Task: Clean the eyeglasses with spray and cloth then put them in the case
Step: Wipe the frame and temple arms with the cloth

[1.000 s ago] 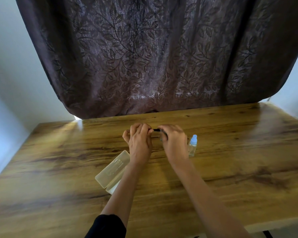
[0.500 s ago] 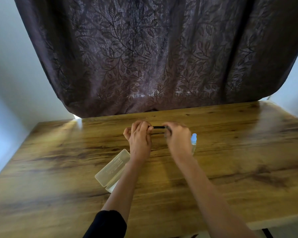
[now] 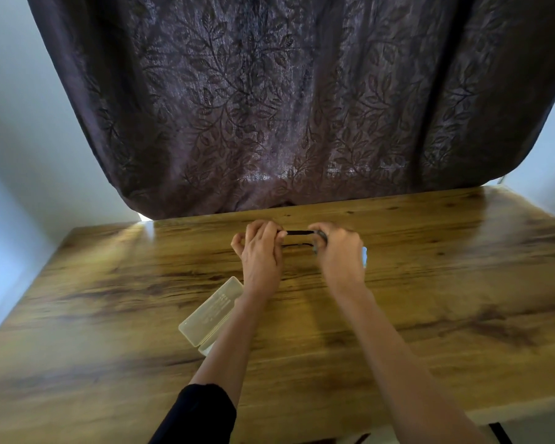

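Note:
Black eyeglasses point(image 3: 297, 233) are held between both hands above the far middle of the wooden table point(image 3: 446, 283). My left hand point(image 3: 261, 251) pinches the left end of the frame. My right hand point(image 3: 340, 251) grips the right end, and something grey shows at its fingertips; whether it is the cloth I cannot tell. The lenses are mostly hidden by my fingers. A translucent open case point(image 3: 212, 310) lies on the table beside my left forearm. Only a sliver of the spray bottle point(image 3: 364, 255) shows behind my right hand.
A dark leaf-patterned curtain point(image 3: 285, 107) hangs right behind the table's far edge. Pale walls stand to the left and right. The table's near edge runs under my forearms.
My hands have drawn apart, so more of the black frame shows between them. My right hand shifted right and now covers most of the spray bottle.

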`<move>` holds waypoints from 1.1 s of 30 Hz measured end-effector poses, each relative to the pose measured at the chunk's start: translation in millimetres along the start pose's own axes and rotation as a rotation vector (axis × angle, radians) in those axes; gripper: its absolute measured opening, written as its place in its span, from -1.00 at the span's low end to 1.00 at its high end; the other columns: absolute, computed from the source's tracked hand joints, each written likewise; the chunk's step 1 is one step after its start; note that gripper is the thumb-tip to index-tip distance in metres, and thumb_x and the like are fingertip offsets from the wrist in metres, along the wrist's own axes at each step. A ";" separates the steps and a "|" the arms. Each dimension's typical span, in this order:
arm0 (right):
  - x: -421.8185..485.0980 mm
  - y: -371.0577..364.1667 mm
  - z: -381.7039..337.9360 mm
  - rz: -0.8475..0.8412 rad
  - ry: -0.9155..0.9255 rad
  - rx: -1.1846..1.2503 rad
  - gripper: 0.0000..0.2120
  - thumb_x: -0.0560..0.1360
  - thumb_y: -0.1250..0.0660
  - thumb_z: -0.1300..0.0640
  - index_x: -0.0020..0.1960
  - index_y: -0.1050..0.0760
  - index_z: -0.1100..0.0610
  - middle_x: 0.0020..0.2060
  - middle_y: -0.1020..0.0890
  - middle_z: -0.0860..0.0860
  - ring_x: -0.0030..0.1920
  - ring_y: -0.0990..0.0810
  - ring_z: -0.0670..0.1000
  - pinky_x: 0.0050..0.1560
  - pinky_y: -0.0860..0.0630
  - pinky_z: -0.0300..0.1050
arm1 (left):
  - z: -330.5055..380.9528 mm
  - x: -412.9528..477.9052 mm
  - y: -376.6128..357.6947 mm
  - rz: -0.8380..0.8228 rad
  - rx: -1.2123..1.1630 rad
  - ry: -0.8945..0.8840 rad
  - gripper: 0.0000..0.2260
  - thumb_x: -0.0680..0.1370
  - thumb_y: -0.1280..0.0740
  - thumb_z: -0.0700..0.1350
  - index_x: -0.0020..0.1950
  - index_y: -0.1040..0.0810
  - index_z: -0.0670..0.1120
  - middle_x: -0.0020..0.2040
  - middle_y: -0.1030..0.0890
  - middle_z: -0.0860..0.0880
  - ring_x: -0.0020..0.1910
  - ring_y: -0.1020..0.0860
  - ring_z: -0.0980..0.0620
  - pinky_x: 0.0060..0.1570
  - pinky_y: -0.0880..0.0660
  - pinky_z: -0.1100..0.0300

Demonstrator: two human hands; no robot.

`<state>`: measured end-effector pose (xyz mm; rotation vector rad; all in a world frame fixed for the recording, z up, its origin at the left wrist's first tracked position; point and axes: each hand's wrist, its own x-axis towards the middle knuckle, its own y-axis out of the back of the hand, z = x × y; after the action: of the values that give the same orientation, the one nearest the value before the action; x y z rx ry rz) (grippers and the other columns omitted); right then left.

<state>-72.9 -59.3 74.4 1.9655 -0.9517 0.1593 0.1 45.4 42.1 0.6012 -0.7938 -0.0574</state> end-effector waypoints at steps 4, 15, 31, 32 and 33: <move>-4.7 -3.0 -11.8 0.013 0.149 0.007 -0.80 0.46 -0.31 0.31 0.06 -0.59 0.19 -0.09 -0.67 0.10 -0.01 -0.58 0.07 -0.07 -0.33 -0.29 | -0.7 -1.3 -0.7 0.016 0.000 0.009 -0.68 0.58 -0.01 -0.01 -0.19 -0.46 -0.12 -0.16 -0.58 -0.01 0.04 -0.36 0.09 0.01 -0.11 0.06; -4.7 -6.1 -3.1 0.002 0.016 0.017 -0.78 0.47 -0.28 0.34 0.08 -0.59 0.19 -0.09 -0.67 0.12 -0.12 -0.61 0.07 -0.17 -0.38 -0.30 | -0.4 -5.2 -3.6 -0.007 0.003 0.013 -0.71 0.58 -0.02 -0.03 -0.17 -0.45 -0.11 -0.15 -0.58 0.00 0.05 -0.36 0.07 -0.01 -0.04 0.15; -15.1 -11.7 -21.5 -0.029 0.194 0.043 -0.78 0.42 -0.35 0.30 0.05 -0.60 0.19 -0.07 -0.67 0.09 -0.02 -0.60 0.07 -0.02 -0.43 -0.25 | -0.7 -10.6 -0.1 -0.042 0.014 0.004 -0.59 0.60 0.08 0.10 -0.19 -0.43 -0.09 -0.19 -0.57 0.01 0.03 -0.38 0.04 -0.04 -0.06 0.16; -14.2 -10.1 -18.9 -0.047 0.192 0.051 -0.78 0.42 -0.36 0.29 0.05 -0.60 0.18 -0.07 -0.68 0.08 -0.02 -0.60 0.04 -0.02 -0.38 -0.34 | -2.1 -10.9 1.3 -0.040 0.027 -0.008 -0.57 0.60 0.10 0.11 -0.18 -0.43 -0.09 -0.18 -0.58 0.01 0.04 -0.37 0.04 -0.04 -0.05 0.16; -13.1 -6.8 -12.7 -0.062 0.159 0.057 -0.79 0.43 -0.36 0.27 0.06 -0.60 0.17 -0.06 -0.67 0.07 -0.05 -0.59 -0.01 -0.05 -0.30 -0.49 | -4.0 -10.9 3.4 -0.040 0.037 -0.014 -0.57 0.60 0.09 0.11 -0.18 -0.44 -0.09 -0.18 -0.58 0.02 0.04 -0.37 0.04 -0.03 -0.04 0.17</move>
<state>-74.2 -40.1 71.0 1.9989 -0.7902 0.3055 -5.6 53.1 34.6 0.6521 -0.7974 -0.0843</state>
